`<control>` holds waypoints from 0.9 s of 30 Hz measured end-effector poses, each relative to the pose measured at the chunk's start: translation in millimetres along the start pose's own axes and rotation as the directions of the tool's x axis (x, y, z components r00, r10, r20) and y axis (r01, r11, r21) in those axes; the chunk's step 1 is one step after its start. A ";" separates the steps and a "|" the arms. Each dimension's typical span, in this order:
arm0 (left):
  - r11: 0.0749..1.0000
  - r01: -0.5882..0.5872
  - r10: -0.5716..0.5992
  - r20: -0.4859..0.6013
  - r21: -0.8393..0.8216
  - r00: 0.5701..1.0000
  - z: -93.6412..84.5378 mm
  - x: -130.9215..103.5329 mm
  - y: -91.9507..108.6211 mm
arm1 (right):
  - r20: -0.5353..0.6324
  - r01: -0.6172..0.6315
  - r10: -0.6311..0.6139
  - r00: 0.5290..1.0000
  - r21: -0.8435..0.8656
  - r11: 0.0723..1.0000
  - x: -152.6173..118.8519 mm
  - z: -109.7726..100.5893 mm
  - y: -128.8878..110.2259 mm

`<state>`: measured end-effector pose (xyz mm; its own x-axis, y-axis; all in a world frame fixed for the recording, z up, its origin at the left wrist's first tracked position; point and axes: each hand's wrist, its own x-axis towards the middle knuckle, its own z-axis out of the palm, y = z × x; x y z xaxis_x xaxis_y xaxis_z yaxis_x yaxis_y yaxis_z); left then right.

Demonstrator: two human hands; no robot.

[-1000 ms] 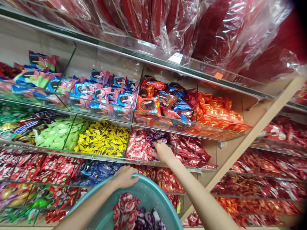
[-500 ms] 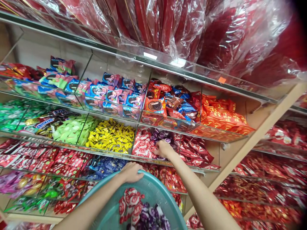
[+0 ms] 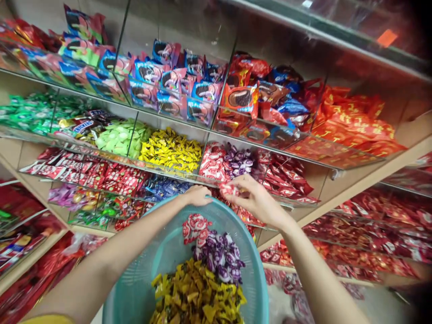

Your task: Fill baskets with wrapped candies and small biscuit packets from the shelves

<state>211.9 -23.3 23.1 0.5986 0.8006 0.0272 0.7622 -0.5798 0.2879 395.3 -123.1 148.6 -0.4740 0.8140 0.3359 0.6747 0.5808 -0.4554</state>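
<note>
My left hand is closed on the far rim of a teal plastic basket. Inside the basket lie red-and-white wrapped candies, purple-and-white wrapped candies and a heap of yellow wrapped candies. Just above the basket's right rim, my right hand holds red-and-white candies between thumb and fingers; how many cannot be made out. Behind that hand, a shelf compartment holds more red-and-white candies beside purple-and-white candies.
Clear shelf fronts run across the rack. Yellow candies and green packets fill compartments to the left. Packaged cookies sit on the shelf above. A wooden side panel slants along the right, with red packets beyond.
My right hand has come out of the shelf compartment with red-and-white candies and is now over the basket's right rim. The view has tilted down, showing the yellow candies in the basket.
</note>
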 end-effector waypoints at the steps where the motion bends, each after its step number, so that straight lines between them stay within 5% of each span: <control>1: 1.000 -0.002 0.002 0.004 -0.010 1.000 -0.4 0.0 -0.1 | 0.060 -0.002 0.000 0.998 0.034 0.999 -8.5 10.5 -0.6; 7: 1.000 0.001 -0.001 0.002 -0.017 1.000 -0.6 0.1 -0.7 | 0.268 -0.105 0.110 0.957 -0.034 0.994 -27.7 89.6 43.9; 15: 1.000 0.008 -0.008 0.002 -0.022 1.000 6.2 3.9 -7.9 | 0.196 -0.236 0.375 0.906 -0.502 0.832 -33.8 147.1 46.7; 18: 1.000 0.003 -0.003 -0.007 -0.015 1.000 6.3 3.3 -9.1 | 0.212 -0.265 0.423 0.881 -0.518 0.813 -38.2 149.7 42.1; 22: 1.000 -0.011 0.011 -0.017 0.009 1.000 4.9 2.2 -9.2 | 0.128 -0.330 0.452 0.883 -0.517 0.790 -46.6 128.3 24.7; 27: 0.999 0.025 -0.025 -0.006 0.027 1.000 1.4 0.3 -6.5 | -0.101 -0.385 0.371 0.923 -0.270 0.883 -115.2 96.2 -4.7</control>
<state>207.4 -19.5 19.9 0.5779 0.8157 0.0257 0.7833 -0.5633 0.2630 392.3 -218.5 32.7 -0.1300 0.9658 0.2242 0.9307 0.1968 -0.3082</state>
